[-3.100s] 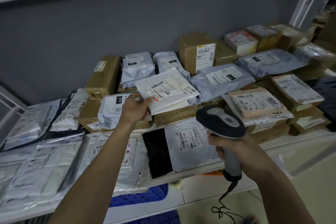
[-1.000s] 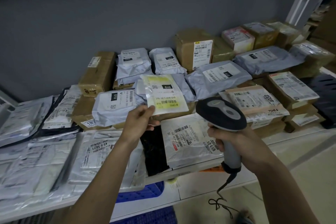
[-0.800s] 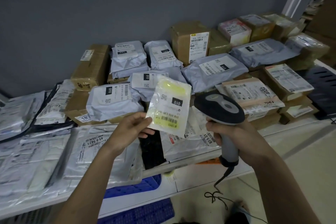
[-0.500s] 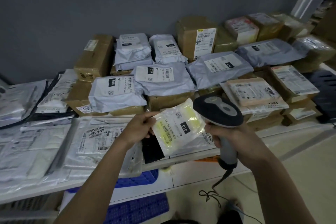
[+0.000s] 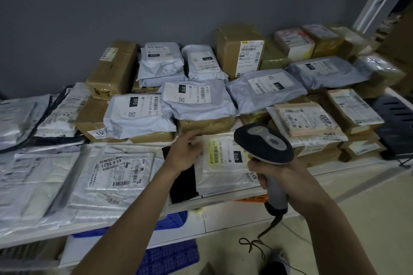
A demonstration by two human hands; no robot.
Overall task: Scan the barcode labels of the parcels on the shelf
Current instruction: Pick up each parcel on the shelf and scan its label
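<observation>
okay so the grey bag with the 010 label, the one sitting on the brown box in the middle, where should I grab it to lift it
Pinch the grey bag's loose front edge from the near side: it overhangs the brown box, so thumb and fingers can likely close on it clear of the label. The left hand is nearest.

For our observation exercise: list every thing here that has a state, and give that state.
Left hand: fingers relaxed, touching the yellow-labelled pouch.
Yellow-labelled pouch: lying flat on the shelf's front stack, label up.
Right hand: gripping the scanner's handle.
Scanner: held upright, head over the pouch.
Tall brown box: standing upright, sealed.
</observation>
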